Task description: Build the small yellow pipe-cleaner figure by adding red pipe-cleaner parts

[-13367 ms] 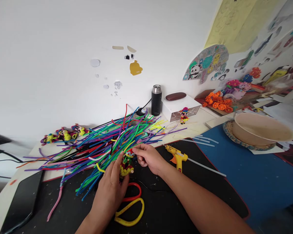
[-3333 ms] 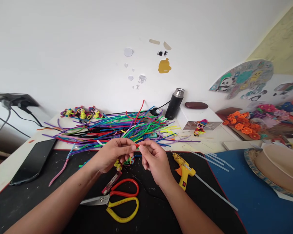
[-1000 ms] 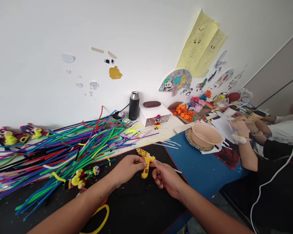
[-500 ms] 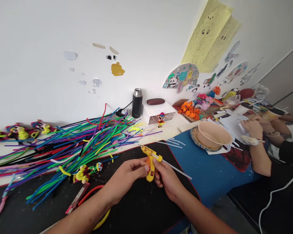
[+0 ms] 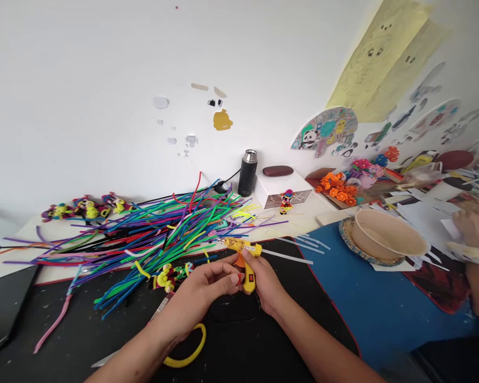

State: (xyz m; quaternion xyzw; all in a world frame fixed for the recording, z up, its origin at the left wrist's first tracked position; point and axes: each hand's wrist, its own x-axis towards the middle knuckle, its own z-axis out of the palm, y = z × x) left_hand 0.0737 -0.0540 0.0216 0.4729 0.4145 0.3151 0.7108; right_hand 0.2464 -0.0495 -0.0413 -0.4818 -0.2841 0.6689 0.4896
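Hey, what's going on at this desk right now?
A person is doing pipe-cleaner crafts. Their right hand grips a yellow glue gun above the black mat, and the left hand pinches a small red piece by its handle. A small figure lies beside the pipe cleaner pile.

glue gun point(image 5: 245, 260) right of pipe cleaners point(image 5: 151, 234), before flask point(image 5: 247, 173)
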